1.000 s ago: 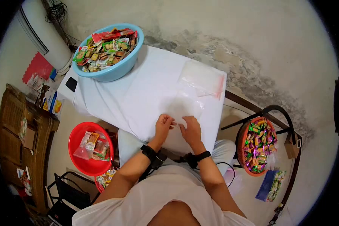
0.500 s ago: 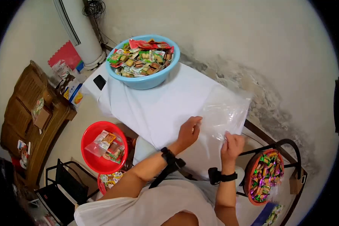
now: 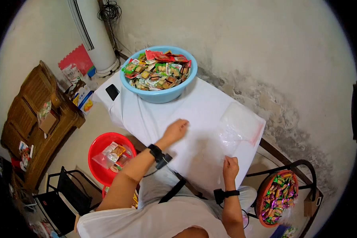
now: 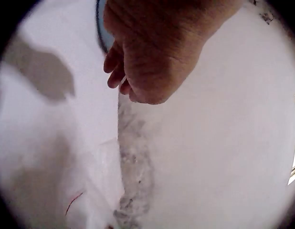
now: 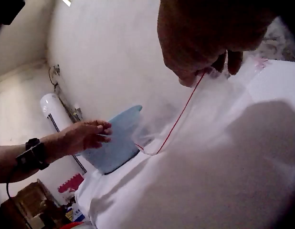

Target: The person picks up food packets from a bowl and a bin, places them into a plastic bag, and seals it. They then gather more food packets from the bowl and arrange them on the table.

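Note:
My right hand [image 3: 230,169] pinches the edge of a clear plastic zip bag [image 5: 195,114] whose red seal line hangs below the fingers in the right wrist view. Off to its left, my left hand [image 3: 175,132] is above the white-covered table [image 3: 146,123] with nothing in it. Its fingers look loosely bent in the right wrist view. More flat clear bags [image 3: 242,121] lie at the table's right end. Beyond the left hand stands a light blue basin [image 3: 154,96], heaped with small wrapped snacks [image 3: 158,73].
A dark phone [image 3: 112,92] lies at the table's left corner. On the floor side, a red basin [image 3: 97,148] at left contains packaged food. An orange basket [image 3: 261,198] of shiny wrapped sweets stands at right, by a black-framed chair [image 3: 305,164]. The stained wall borders the table's far side.
The hands were close together at first. Half a second ago the right hand had a clear bag at the table's right side; since then the left hand has moved left, towards the blue basin.

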Demonstrator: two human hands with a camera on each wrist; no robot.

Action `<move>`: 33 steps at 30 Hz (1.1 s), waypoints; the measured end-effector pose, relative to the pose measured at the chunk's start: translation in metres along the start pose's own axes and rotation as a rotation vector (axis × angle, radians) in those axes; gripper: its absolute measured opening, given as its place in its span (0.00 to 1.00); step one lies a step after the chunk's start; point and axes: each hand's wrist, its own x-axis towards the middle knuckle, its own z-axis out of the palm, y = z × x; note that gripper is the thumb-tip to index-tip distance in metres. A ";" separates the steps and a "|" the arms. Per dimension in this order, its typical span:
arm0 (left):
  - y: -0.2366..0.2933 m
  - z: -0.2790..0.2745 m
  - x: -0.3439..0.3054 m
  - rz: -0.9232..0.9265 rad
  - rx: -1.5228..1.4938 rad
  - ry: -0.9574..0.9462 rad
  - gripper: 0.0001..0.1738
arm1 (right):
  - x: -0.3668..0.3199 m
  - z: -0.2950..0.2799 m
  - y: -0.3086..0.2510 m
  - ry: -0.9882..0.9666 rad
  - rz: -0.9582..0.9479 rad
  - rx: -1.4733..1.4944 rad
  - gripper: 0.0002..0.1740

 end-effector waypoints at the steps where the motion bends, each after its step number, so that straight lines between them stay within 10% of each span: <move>1: -0.010 -0.014 0.014 0.023 0.034 0.069 0.14 | 0.001 0.000 -0.001 -0.014 0.003 0.000 0.06; 7: -0.019 -0.084 0.075 0.181 0.326 0.422 0.15 | -0.008 0.006 -0.007 -0.090 -0.017 0.116 0.06; 17: -0.053 -0.096 0.178 -0.085 0.465 0.156 0.35 | 0.000 -0.004 -0.017 -0.153 0.005 0.017 0.04; 21: -0.055 -0.106 0.190 -0.047 0.464 -0.106 0.25 | 0.002 -0.010 -0.024 -0.190 0.094 0.023 0.04; 33: -0.059 -0.110 0.188 0.065 0.329 0.068 0.12 | -0.003 0.002 -0.022 -0.256 0.072 0.105 0.09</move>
